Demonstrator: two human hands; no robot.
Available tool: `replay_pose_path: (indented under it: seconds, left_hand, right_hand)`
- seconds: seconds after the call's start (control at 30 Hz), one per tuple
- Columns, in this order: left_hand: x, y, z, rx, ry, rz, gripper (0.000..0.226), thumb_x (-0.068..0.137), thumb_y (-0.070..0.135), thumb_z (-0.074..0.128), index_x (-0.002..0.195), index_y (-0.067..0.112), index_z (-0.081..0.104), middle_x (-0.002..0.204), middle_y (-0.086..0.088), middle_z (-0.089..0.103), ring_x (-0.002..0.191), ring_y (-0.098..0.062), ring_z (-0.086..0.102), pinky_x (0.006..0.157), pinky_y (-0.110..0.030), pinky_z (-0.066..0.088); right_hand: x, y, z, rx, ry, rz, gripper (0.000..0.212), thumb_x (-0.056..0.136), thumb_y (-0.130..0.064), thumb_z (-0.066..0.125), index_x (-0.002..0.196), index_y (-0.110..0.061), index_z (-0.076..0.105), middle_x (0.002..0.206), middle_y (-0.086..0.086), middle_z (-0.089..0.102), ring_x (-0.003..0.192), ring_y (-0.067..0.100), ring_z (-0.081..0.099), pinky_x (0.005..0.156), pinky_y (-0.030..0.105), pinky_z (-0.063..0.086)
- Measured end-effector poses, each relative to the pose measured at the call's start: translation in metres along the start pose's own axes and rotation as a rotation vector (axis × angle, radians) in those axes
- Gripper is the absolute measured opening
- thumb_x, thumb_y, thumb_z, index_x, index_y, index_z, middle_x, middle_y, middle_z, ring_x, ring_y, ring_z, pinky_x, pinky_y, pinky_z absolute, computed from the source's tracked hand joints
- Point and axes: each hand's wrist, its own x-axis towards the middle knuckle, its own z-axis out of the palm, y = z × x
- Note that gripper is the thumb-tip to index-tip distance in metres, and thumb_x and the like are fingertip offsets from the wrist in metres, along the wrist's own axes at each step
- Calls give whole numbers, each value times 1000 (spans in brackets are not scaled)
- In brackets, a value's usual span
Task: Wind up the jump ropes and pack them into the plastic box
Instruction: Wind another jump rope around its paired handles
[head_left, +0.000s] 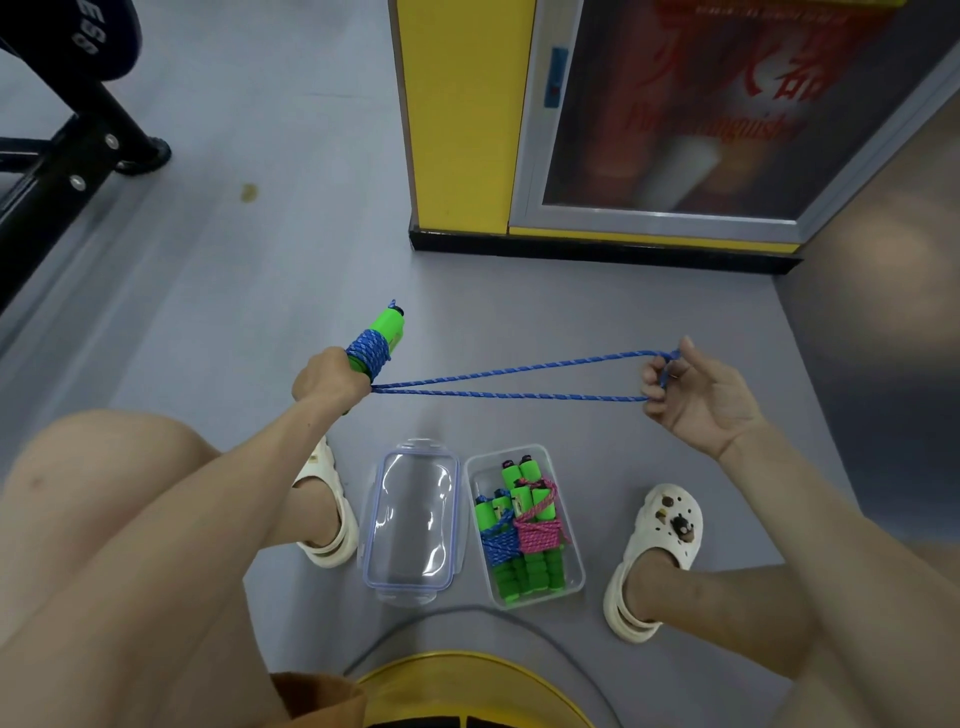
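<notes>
The blue braided jump rope (519, 395) stretches in 2 strands, left to right, from the green foam handles (388, 325) gripped by the left hand (327, 378) to its loop, pinched in the right hand's (701, 400) fingers (653, 376). The clear plastic box (571, 566) lies on the floor below.

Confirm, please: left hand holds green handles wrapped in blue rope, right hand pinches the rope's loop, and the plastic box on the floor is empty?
No. The plastic box is not empty: the head view shows wound ropes in it, a blue bundle and a pink bundle. The rest is right: left hand grips the green handles, right hand pinches the loop.
</notes>
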Motion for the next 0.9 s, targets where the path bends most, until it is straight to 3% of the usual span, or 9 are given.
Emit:
replay_pose_path:
  seconds: [0.1, 0.23, 0.37, 0.5, 0.6, 0.7, 0.77, 0.9]
  left_hand:
    - [2, -1, 0, -21, -9, -33, 16, 77, 12, 66, 89, 8, 56, 76, -7, 56, 70, -29, 56, 59, -28, 40]
    - [3, -2, -1, -42, -27, -60, 16, 75, 14, 67, 87, 9, 58, 76, -7, 57, 69, -29, 57, 59, -27, 42]
    - [4, -2, -1, -59, -36, -65, 19, 75, 14, 69, 88, 9, 57, 81, -8, 59, 71, -29, 58, 60, -28, 43]
    - [3, -1, 1, -38, -32, -53, 19, 76, 13, 67, 91, 8, 58, 82, -9, 59, 72, -30, 58, 60, -28, 42]
    - [2, 0, 1, 38, 15, -17, 14, 79, 11, 60, 92, 10, 56, 86, -10, 62, 78, -31, 62, 61, -28, 42]
    - [2, -2, 0, 102, 66, 10, 16, 81, 10, 58, 96, 10, 56, 94, -11, 63, 88, -33, 62, 67, -30, 45]
    - [3, -4, -1, 108, 71, 3, 15, 81, 10, 57, 95, 10, 56, 96, -12, 64, 89, -34, 63, 69, -31, 47]
    - [1, -2, 0, 117, 61, 9, 11, 81, 9, 58, 90, 12, 52, 93, -11, 63, 88, -34, 63, 67, -30, 45]
  right_hand:
    - [0, -1, 0, -55, 17, -5, 27, 86, -26, 52, 83, -7, 71, 60, -1, 48, 52, 10, 41, 44, 18, 36]
    - [7, 5, -3, -164, 280, -68, 16, 94, -11, 49, 91, -7, 65, 60, -1, 55, 49, 6, 56, 38, 14, 35]
    - [11, 7, -4, -247, 382, -121, 7, 93, -13, 55, 98, -11, 60, 53, -1, 62, 48, 9, 60, 35, 16, 33]
    - [12, 8, -6, -385, 497, -98, 14, 94, -20, 55, 85, -11, 61, 50, -1, 62, 44, 10, 61, 35, 15, 35]
    - [10, 10, -7, -502, 498, -50, 17, 95, -22, 54, 82, -11, 57, 52, 0, 65, 44, 8, 62, 38, 15, 40]
    - [7, 11, -5, -616, 456, 20, 18, 96, -23, 54, 83, -11, 58, 70, 6, 63, 55, 10, 62, 49, 19, 46]
    - [7, 10, -5, -548, 406, 41, 21, 96, -26, 54, 81, -12, 58, 73, 5, 58, 61, 12, 58, 57, 23, 46]
    - [8, 7, -4, -276, 351, 12, 18, 95, -29, 54, 85, -15, 60, 57, -3, 48, 44, 6, 45, 54, 22, 41]
